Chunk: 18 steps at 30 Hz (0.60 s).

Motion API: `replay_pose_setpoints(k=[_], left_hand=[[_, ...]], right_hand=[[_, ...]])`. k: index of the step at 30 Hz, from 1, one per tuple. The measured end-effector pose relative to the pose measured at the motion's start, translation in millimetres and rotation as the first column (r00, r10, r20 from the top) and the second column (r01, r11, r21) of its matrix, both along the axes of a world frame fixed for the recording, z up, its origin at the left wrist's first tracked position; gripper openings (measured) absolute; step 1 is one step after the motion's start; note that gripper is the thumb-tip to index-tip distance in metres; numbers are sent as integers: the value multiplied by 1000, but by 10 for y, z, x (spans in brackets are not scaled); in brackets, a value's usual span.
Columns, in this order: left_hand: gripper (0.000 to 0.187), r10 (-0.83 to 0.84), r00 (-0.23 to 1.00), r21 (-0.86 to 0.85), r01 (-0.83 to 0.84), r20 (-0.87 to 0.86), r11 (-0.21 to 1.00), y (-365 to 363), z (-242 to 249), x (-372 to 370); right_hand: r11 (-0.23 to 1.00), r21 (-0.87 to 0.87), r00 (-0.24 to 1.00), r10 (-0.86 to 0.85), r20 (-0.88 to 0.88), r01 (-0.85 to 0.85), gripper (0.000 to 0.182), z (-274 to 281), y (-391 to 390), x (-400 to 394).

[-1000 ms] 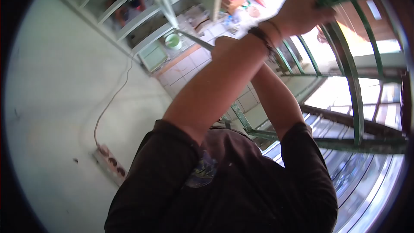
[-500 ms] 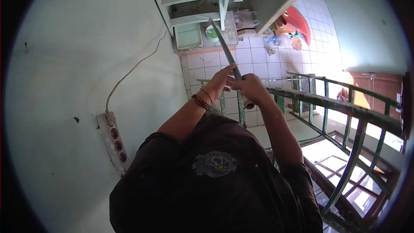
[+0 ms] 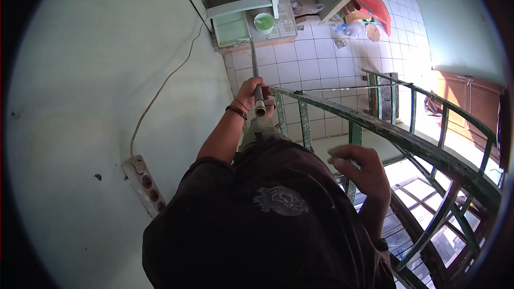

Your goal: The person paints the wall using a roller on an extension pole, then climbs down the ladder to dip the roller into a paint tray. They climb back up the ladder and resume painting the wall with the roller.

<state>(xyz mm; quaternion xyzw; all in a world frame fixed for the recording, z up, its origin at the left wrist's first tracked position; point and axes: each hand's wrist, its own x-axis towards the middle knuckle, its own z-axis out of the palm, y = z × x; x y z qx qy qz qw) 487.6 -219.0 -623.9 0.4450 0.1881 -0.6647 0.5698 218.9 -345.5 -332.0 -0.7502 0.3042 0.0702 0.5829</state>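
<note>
A long grey pole (image 3: 255, 64) points away from my body, its hollow near end just below my grip. My left hand (image 3: 251, 93), with cords around the wrist, is wrapped round the pole near that end. The pole's far end reaches the front edge of a pale green rectangular tray (image 3: 232, 30). A round light green bowl (image 3: 264, 23) stands to the right of the tray. My right hand (image 3: 364, 168) is off the pole, raised at the right of my torso, with its thumb and fingers apart and nothing between them.
A green metal railing (image 3: 407, 135) curves along my right side. A white ladder (image 3: 239, 6) stands beyond the tray. On the left wall are a power strip (image 3: 145, 184) and its cable (image 3: 160, 90). Plastic bags and a red object (image 3: 375, 5) lie on the tiled floor.
My right hand has let go of the pole and moved back to the right. My left hand has shifted left and the pole's far end has come down to the tray.
</note>
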Motion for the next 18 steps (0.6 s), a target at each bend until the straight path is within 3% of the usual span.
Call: replay_pose_setpoints(k=[2,5,9,11,13,14,15,17,18], left_hand=[[14,-4,999,21,3,47,1000,7,-112,86],[17,17,994,44,-22,105,999,-31,-257,165],[21,-11,980,60,-1,199,998,-99,-549,186],[23,8,979,48,-19,204,999,-127,-599,107],[25,-23,942,30,14,334,999,-164,-674,29],[28,-132,726,21,160,675,987,-130,-1167,-46],[28,-130,727,28,151,675,988,-120,-1153,-38],[30,-256,747,197,170,614,966,-71,-1100,-23],[30,-110,883,97,74,455,993,-56,-1275,-70]], right_hand=[[981,95,982,-157,-102,167,23,-27,18,-64],[954,36,926,-278,-254,296,25,-443,88,199],[847,372,914,-284,-289,381,38,-1324,184,942],[754,455,857,-277,-434,474,41,-1634,198,1401],[728,530,881,-222,-418,435,40,-2104,220,1656],[686,600,896,-185,-403,411,39,-2309,251,1719],[686,605,898,-174,-404,405,39,-2450,280,1751],[794,524,908,-80,-412,308,33,-2717,330,1826],[795,527,908,-70,-412,301,33,-2850,382,1852]])
